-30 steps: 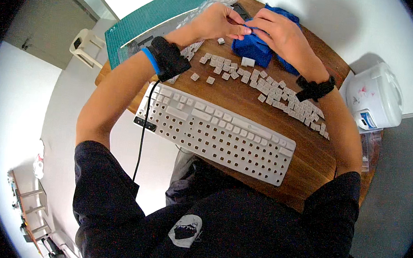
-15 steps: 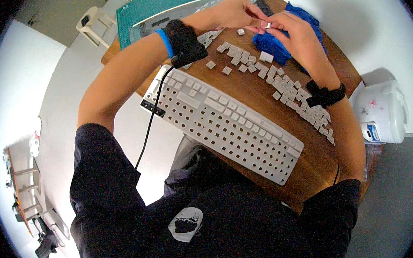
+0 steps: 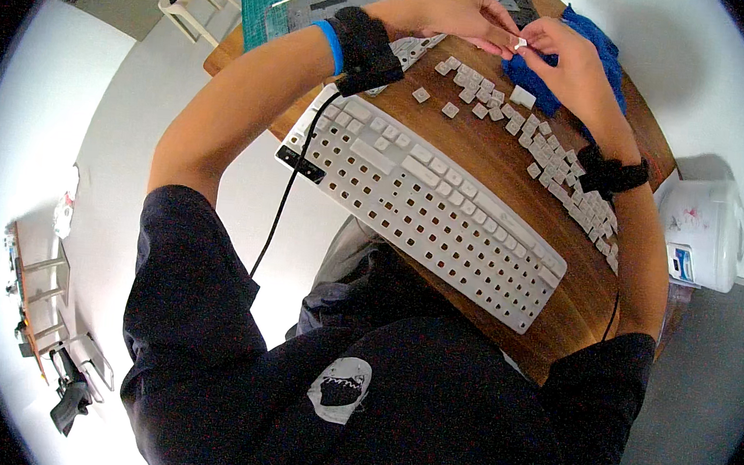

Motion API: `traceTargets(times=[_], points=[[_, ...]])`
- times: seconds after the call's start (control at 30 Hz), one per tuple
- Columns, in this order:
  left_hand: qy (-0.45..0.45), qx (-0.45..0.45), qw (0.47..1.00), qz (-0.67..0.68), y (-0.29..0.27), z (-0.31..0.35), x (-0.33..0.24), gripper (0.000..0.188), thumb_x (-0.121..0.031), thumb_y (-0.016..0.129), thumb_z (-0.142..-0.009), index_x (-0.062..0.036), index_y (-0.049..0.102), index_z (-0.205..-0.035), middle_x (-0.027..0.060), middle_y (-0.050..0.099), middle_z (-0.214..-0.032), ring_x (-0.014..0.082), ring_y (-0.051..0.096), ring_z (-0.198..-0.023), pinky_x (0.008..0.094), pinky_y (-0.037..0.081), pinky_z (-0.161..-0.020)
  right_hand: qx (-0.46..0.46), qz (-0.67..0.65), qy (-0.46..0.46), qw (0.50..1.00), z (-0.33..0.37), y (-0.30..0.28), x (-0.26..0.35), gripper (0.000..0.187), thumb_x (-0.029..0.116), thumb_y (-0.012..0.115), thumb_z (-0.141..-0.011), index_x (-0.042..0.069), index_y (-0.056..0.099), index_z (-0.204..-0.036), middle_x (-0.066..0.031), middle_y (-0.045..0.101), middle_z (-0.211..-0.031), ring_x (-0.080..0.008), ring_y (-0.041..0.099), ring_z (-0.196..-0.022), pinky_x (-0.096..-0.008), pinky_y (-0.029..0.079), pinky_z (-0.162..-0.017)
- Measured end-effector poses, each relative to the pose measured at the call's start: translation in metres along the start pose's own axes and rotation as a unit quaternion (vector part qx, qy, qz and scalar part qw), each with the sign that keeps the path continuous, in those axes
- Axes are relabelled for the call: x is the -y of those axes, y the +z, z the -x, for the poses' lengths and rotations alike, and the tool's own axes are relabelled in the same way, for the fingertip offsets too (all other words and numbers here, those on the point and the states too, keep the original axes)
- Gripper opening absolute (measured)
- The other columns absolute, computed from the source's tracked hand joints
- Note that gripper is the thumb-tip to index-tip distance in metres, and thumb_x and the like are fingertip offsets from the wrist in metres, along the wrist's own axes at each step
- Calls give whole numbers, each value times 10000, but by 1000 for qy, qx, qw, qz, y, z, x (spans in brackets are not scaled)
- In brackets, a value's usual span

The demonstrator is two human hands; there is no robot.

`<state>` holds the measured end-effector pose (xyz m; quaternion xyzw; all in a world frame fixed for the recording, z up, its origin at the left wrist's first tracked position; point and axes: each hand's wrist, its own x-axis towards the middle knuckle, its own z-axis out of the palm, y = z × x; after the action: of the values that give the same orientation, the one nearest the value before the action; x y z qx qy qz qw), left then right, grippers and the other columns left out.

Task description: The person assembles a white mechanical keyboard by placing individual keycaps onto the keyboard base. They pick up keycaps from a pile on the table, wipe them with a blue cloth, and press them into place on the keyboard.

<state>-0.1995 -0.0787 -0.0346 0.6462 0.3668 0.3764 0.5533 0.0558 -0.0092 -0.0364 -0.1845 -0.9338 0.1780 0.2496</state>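
Note:
Both hands meet over the far side of the table around one small white keycap (image 3: 521, 43). My left hand (image 3: 469, 17) pinches it from the left, its fingers pressed together. From the right, the thumb and fingertips of my right hand (image 3: 571, 63) close on the same keycap. Just beneath my right hand lies a crumpled blue cloth (image 3: 609, 54). Loose white keycaps (image 3: 553, 155) spread in a long band along the table, with a larger one (image 3: 522, 97) beside the cloth. Nearer to me sits a white keyboard (image 3: 376, 179); many of its key positions are bare, while its far rows carry caps.
A green cutting mat (image 3: 263, 1) with grey flat parts lies at the table's far left. A black cable (image 3: 286, 191) hangs from my left wrist band across the keyboard's left end. A white lidded container (image 3: 700, 228) stands at the right, and a pale stool (image 3: 189, 4) beyond the left edge.
The whole view has shifted, so the table and keyboard appear farther right. Both hands still hold the keycap together; my left hand now covers the spot where a loose keycap showed.

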Motion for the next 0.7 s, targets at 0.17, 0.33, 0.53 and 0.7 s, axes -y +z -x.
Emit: traceTargets(times=[0.17,0.33,0.53,0.7], points=[[-36,-39,989,-137,4,-3,-4,238,-175,763,-1074,27,804,-1193,146,826,-1048,212,796,-967,359,663,-842,24,19,-8,999,-4,-7,-2,252,118,787,-1029,59,740,-1270,-72,705,-1058,-192,728,-974,-321,603,-915],[112,-72,896,-423,-13,-13,36,140,-96,782,-983,-12,831,-1083,181,813,-973,273,800,-876,386,639,-786,13,36,-2,999,-3,-14,-10,239,137,799,-1025,51,742,-1241,-67,700,-1051,-177,726,-962,-324,596,-906],[163,-23,830,-532,-22,-24,70,253,-65,807,-805,-93,835,-1055,161,822,-1051,374,797,-976,447,631,-863,32,7,37,999,9,-20,4,219,169,806,-1011,17,728,-1147,-103,723,-977,-219,739,-901,-347,612,-845],[92,-8,833,-546,-18,-28,49,315,-40,839,-789,-109,815,-1095,119,815,-1050,350,786,-1023,436,625,-870,8,-5,44,999,17,-22,21,234,132,775,-1026,18,735,-1226,-116,761,-1050,-205,766,-952,-336,623,-873]])
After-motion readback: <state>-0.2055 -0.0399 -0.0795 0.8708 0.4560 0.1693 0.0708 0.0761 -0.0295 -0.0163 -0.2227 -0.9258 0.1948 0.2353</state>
